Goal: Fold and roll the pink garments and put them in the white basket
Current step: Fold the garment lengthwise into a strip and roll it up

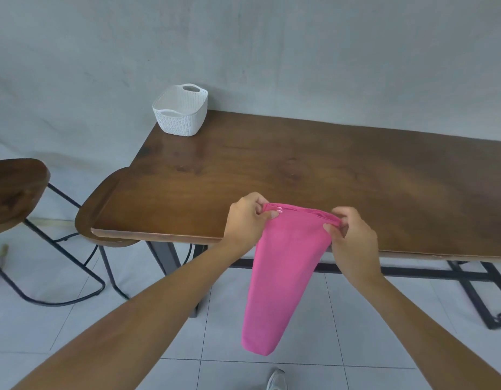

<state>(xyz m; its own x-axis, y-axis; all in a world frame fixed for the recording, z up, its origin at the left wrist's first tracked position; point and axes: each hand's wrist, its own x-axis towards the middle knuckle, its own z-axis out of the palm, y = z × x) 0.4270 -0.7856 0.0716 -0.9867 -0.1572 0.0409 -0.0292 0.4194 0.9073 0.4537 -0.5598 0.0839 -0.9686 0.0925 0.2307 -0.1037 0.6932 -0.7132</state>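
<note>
Both hands – left hand point(245, 219), right hand point(353, 237) – are pinching the top edge of a soft pink cloth garment point(283, 271), which is dangling below their fingers. I'd be keeping it taut while laying it flat – the white woven plastic basket point(180, 114) is sitting well beyond.

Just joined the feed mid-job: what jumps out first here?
A pink garment hangs before the near edge of the table, pinched at its top corners by the left grip and right grip. A white basket stands on the table's far left corner.
</note>
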